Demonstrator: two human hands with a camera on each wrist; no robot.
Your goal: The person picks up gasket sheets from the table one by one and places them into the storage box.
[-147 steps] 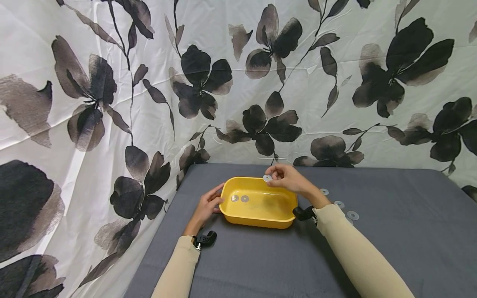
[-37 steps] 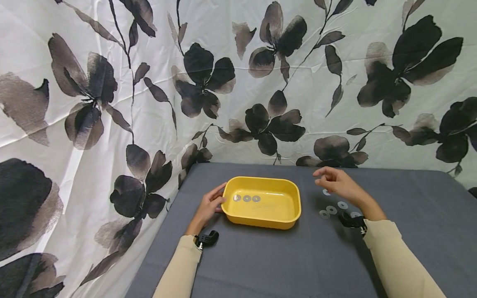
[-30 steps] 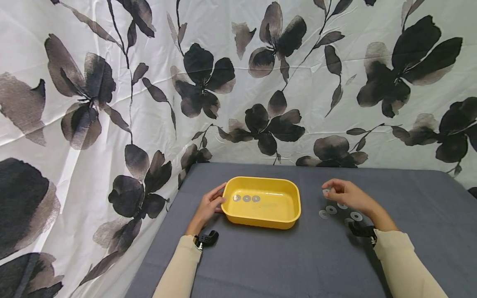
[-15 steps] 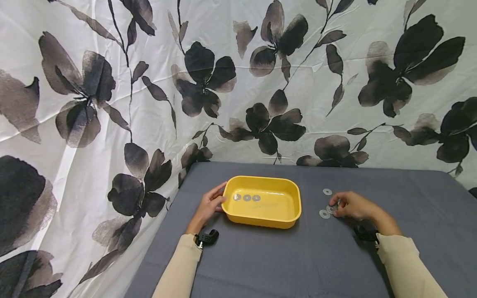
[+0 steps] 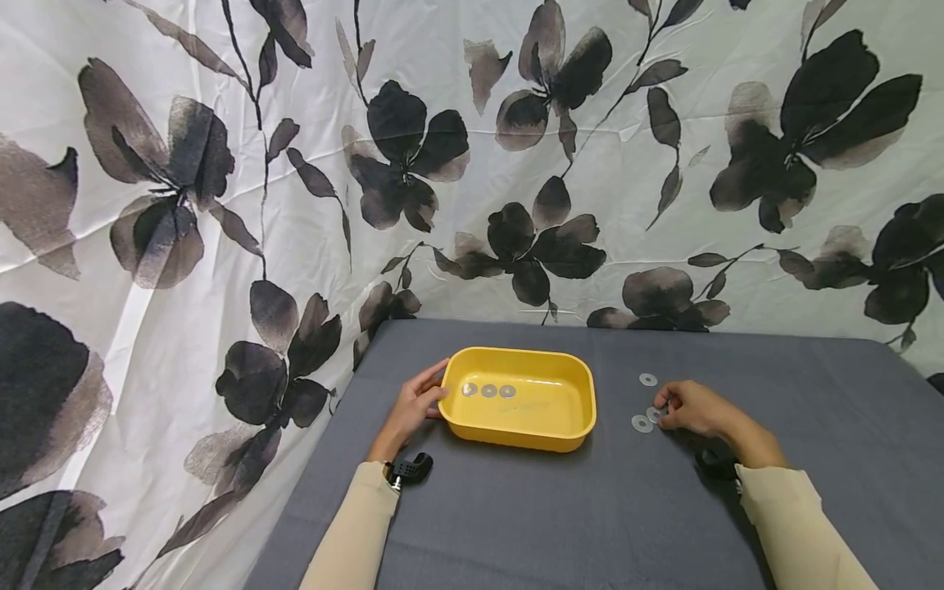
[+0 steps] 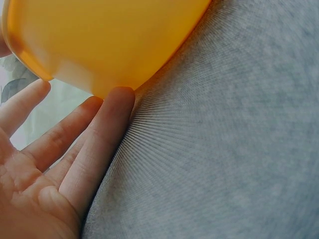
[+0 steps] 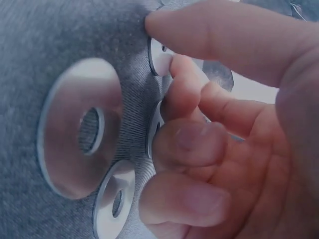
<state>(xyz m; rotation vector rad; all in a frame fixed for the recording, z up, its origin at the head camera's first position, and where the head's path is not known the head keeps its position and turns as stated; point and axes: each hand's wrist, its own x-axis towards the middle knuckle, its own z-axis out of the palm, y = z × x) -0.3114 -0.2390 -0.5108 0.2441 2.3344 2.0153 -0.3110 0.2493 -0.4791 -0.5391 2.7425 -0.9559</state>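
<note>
My left hand (image 5: 406,414) holds the left end of a yellow plastic tray (image 5: 549,410), with the thumb at the rim. In the left wrist view, fingertips meet the outside of the tray (image 6: 119,40) low down by the cloth. Three flat metal washers (image 5: 489,391) lie in a row inside. Right of the tray, thumb and index finger of my right hand (image 5: 696,410) pinch a washer (image 5: 653,415) at table level. The right wrist view has that washer (image 7: 157,62) between thumb and index finger, the other fingers curled.
Two loose washers show left of the right hand: one at the back (image 5: 648,379), one in front (image 5: 641,424). A large washer (image 7: 57,134) and a smaller-looking washer (image 7: 103,221) lie near the right palm. Grey cloth (image 5: 516,516) covers the table; a floral curtain (image 5: 457,287) hangs behind.
My right hand has gone from over the tray to the loose washers on the right, then down onto one. A third washer now lies in the tray. The left hand keeps its place.
</note>
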